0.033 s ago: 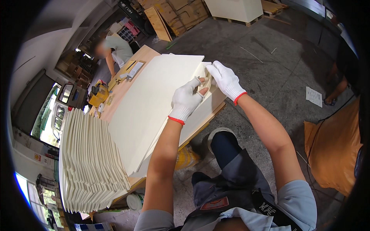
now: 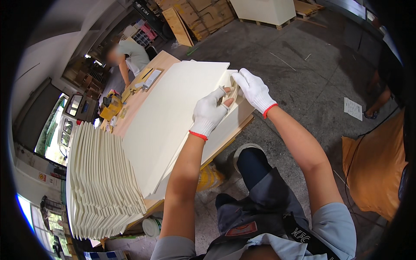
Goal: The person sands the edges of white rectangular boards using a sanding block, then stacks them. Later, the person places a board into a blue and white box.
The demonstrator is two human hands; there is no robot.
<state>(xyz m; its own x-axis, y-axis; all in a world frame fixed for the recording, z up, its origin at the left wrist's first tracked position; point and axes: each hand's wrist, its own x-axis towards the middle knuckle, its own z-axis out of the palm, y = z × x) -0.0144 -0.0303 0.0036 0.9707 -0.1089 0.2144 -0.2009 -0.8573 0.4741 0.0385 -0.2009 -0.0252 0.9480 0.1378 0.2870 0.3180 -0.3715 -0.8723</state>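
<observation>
A pile of large cream-white sheets (image 2: 173, 108) lies on the wooden table in front of me. My left hand (image 2: 209, 112), in a white knitted glove with a red cuff, is closed on the sheets' right edge near the far corner. Its bare thumb and fingertip poke out of the glove against folded, layered edges. My right hand (image 2: 252, 90), gloved the same way, curls over that corner from the right, touching the sheets; part of its fingers is hidden behind them. To the left, a thick fanned stack of folded cream sheets (image 2: 99, 182) rests on the table's near end.
Clipboard (image 2: 152, 78) and yellow bins (image 2: 112, 108) sit on the table (image 2: 160, 65) beyond the sheets. A person (image 2: 132, 56) leans at another table, far left. Cartons (image 2: 203, 17) stand at the back. An orange-covered bulk (image 2: 375, 160) is at right; a bucket (image 2: 151, 226) stands below the table.
</observation>
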